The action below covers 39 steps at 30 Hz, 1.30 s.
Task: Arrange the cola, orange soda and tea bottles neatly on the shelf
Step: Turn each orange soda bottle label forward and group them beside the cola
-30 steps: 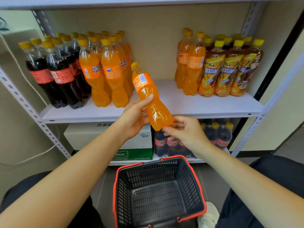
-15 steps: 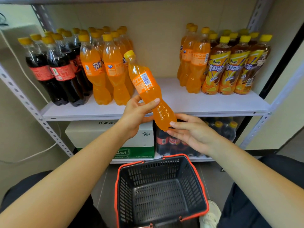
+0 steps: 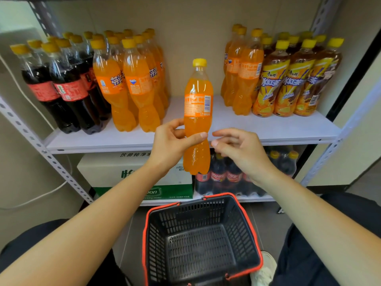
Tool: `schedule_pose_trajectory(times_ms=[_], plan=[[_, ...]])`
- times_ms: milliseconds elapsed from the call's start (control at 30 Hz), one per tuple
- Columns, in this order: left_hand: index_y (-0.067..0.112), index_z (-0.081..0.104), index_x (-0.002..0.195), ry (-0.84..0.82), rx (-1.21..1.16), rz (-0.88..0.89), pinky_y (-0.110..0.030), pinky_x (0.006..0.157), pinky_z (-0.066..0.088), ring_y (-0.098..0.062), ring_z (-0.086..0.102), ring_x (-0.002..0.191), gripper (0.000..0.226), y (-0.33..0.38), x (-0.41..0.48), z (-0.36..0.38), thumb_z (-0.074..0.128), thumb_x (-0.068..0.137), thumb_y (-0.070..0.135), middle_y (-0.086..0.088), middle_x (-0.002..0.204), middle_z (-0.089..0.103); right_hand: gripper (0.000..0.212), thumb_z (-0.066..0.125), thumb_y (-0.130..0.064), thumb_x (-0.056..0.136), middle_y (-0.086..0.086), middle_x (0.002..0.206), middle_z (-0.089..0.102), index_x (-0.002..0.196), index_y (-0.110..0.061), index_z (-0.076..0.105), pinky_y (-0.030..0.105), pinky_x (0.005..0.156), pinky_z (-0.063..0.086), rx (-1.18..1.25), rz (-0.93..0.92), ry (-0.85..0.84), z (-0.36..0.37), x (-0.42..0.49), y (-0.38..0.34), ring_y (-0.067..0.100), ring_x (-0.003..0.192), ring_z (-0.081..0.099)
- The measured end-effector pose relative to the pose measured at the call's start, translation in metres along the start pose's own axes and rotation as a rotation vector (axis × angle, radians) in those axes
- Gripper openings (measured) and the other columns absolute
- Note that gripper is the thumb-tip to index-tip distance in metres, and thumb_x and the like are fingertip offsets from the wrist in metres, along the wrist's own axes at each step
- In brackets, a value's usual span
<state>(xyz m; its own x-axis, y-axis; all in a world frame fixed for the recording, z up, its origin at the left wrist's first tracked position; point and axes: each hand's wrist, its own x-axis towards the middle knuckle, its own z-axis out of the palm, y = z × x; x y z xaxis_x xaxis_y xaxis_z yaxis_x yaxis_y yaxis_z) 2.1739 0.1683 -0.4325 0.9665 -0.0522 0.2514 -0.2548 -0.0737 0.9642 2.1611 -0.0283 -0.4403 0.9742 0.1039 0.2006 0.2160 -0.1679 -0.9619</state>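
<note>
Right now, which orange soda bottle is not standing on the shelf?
The bottle that the left hand grips, upright before the middle gap. The rest stand on the shelf.

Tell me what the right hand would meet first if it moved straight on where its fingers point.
Probably the orange soda bottle held upright by the left hand. The open right hand aims at the bottle's lower half across a small gap, though depth is unclear.

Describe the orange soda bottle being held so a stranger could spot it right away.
Find the white shelf. In front of its bare middle, the left hand holds one orange soda bottle upright. It alone is off the shelf, in mid-air.
</note>
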Motion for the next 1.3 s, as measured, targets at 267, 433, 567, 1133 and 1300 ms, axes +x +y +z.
schedule_pose_trajectory(times_ms=[267,433,567,1133,1300], plan=[[0.020,0.065,0.134,0.019,0.278,0.164,-0.038,0.083,0.062,-0.009,0.076,0.089,0.067,-0.007,0.008,0.001,0.088,0.075,0.039,0.007,0.103,0.079,0.065,0.082,-0.032,0.082,0.002,0.126,0.070,0.138,-0.018,0.054,0.044,0.092,0.060,0.155,-0.078,0.014,0.004,0.031,-0.028,0.019,0.109,0.072],[0.025,0.058,0.144,0.019,0.369,0.220,-0.048,0.084,0.061,-0.011,0.072,0.103,0.079,-0.011,0.018,-0.006,0.087,0.074,0.049,0.003,0.115,0.076,0.062,0.087,-0.022,0.079,0.004,0.121,0.072,0.132,-0.015,0.057,0.054,0.095,0.058,0.125,-0.124,0.052,0.007,0.050,-0.038,0.021,0.113,0.069],[0.022,0.057,0.144,0.067,0.385,0.277,-0.035,0.087,0.059,-0.008,0.068,0.110,0.077,-0.009,0.036,-0.031,0.078,0.078,0.055,0.005,0.123,0.072,0.062,0.087,-0.017,0.076,0.006,0.119,0.072,0.130,-0.012,0.057,0.054,0.096,0.057,0.123,-0.198,0.087,0.011,0.071,-0.053,0.021,0.112,0.070],[0.025,0.041,0.140,0.604,0.663,0.213,-0.050,0.087,0.057,-0.025,0.063,0.117,0.065,-0.079,0.060,-0.092,0.074,0.089,0.047,0.000,0.136,0.062,0.081,0.089,-0.014,0.076,-0.009,0.122,0.058,0.145,-0.019,0.046,0.017,0.084,0.049,-0.265,-0.170,0.042,0.073,0.199,-0.029,0.008,0.109,0.057],[0.020,0.049,0.137,0.605,0.658,0.229,-0.043,0.082,0.056,-0.023,0.064,0.112,0.060,-0.083,0.060,-0.094,0.074,0.089,0.046,0.000,0.132,0.064,0.072,0.087,-0.011,0.078,-0.001,0.125,0.062,0.139,-0.018,0.050,0.039,0.093,0.055,-0.311,-0.079,-0.015,0.064,0.189,0.019,0.021,0.114,0.061]])
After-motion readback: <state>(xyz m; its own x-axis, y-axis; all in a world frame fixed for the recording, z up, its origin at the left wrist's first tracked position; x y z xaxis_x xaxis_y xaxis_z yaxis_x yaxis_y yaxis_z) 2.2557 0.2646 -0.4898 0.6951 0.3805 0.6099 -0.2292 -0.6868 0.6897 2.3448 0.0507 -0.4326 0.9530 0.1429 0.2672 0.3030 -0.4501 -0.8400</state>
